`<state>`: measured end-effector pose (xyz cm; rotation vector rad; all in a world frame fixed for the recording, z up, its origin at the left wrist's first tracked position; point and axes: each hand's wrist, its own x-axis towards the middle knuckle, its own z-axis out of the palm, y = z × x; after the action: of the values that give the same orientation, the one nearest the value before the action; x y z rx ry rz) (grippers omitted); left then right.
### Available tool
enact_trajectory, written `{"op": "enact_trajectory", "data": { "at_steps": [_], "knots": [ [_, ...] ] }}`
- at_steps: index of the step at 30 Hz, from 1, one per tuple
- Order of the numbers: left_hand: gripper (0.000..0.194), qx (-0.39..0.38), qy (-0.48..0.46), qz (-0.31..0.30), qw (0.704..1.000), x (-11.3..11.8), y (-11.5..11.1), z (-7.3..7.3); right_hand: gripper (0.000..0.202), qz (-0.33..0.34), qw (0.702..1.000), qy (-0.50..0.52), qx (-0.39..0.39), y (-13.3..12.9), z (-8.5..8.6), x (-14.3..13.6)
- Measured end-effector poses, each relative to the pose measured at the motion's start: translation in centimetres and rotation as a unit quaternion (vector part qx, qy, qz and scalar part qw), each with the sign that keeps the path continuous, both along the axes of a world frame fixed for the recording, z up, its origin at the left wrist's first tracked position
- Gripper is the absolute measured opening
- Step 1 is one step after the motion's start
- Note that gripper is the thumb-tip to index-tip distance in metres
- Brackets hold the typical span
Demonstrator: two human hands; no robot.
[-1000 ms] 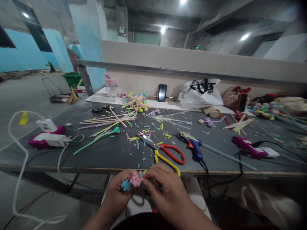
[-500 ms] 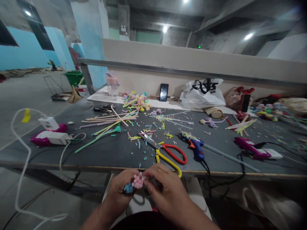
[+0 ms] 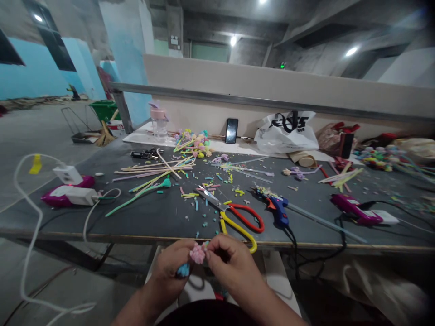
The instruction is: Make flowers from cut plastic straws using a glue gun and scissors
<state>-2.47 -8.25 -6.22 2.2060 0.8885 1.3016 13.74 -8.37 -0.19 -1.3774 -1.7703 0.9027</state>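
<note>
Just off the table's front edge, my left hand is closed around a pink craft flower and a blue craft flower. The pink one is a knobbly cluster sticking up past the thumb; the blue one sits lower, partly hidden by the fingers. My right hand pinches at the right edge of the pink flower, where a tiny yellowish bit shows by the fingertips. Beyond my hands lie open scissors with one red and one yellow handle. A blue glue gun rests to their right.
Coloured stems and scattered clippings cover the table's middle. Behind stand a pile of craft flowers, a water bottle, a phone and a white bag. Purple power strips with cables lie left and right.
The pink flower has turned slightly in my left hand and shifted a little right. My right hand's fingertips have moved up slightly at its edge and pinch more plainly.
</note>
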Motion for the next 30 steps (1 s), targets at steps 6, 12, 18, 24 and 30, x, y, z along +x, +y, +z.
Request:
{"op": "enact_trajectory", "data": {
  "at_steps": [6,12,18,24,30],
  "knots": [
    [0.030,0.007,0.020,-0.023,1.000,0.2,-0.1,0.4,0.008,-0.023,0.992,0.079,-0.091,0.3,-0.6,-0.1],
    [0.009,-0.245,-0.102,0.000,0.964,1.1,-0.5,0.7,0.010,-0.041,0.992,0.094,-0.071,0.6,-0.6,0.3],
    [0.018,-0.336,-0.196,-0.030,0.921,1.5,-0.4,0.8,0.011,-0.047,0.998,0.016,0.039,0.2,-0.4,0.2],
    [0.015,-0.242,-0.152,0.018,0.958,1.5,-0.2,0.4,0.013,-0.036,0.997,-0.017,0.067,-0.1,-0.2,0.2],
    [0.025,-0.045,-0.044,0.016,0.998,1.0,0.1,0.2,0.013,-0.074,0.997,0.002,-0.017,0.1,-0.9,-0.1]
  ]
}}
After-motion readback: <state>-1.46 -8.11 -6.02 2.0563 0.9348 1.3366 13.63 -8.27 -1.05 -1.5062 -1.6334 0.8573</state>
